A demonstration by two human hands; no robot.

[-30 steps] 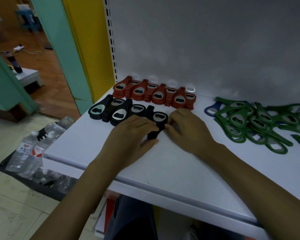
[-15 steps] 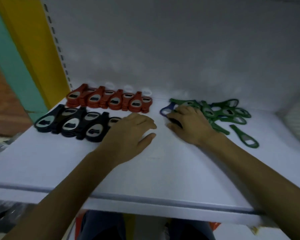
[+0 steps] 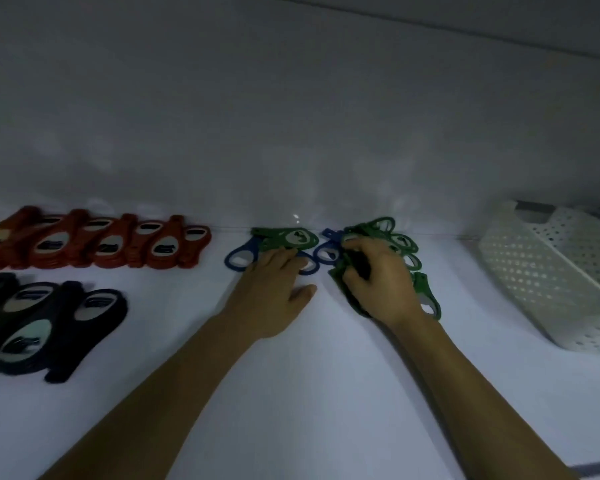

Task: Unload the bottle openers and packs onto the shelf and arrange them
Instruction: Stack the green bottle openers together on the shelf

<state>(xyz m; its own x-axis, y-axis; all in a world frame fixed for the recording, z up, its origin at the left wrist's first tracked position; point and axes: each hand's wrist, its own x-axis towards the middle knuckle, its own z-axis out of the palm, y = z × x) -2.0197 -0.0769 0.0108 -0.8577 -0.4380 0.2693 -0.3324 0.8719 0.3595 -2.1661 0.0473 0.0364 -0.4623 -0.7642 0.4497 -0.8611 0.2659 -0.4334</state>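
We see a white shelf (image 3: 291, 393) with overlapping rows of red plastic bottle openers (image 3: 101, 244) at far left and black plastic bottle openers (image 3: 49, 317) nearer, apparently sorted by colour. Mid-shelf, near the back wall, the left hand (image 3: 274, 289) lies flat, fingers straight, pressing on blue plastic bottle openers (image 3: 250, 247), probably to steady them. The right hand (image 3: 378, 285) curls its fingers round a loose bunch of green plastic bottle openers (image 3: 364, 232), likely gathering them into a row. A white perforated plastic basket (image 3: 551, 271) sits at right, well apart, and we cannot tell what it holds.
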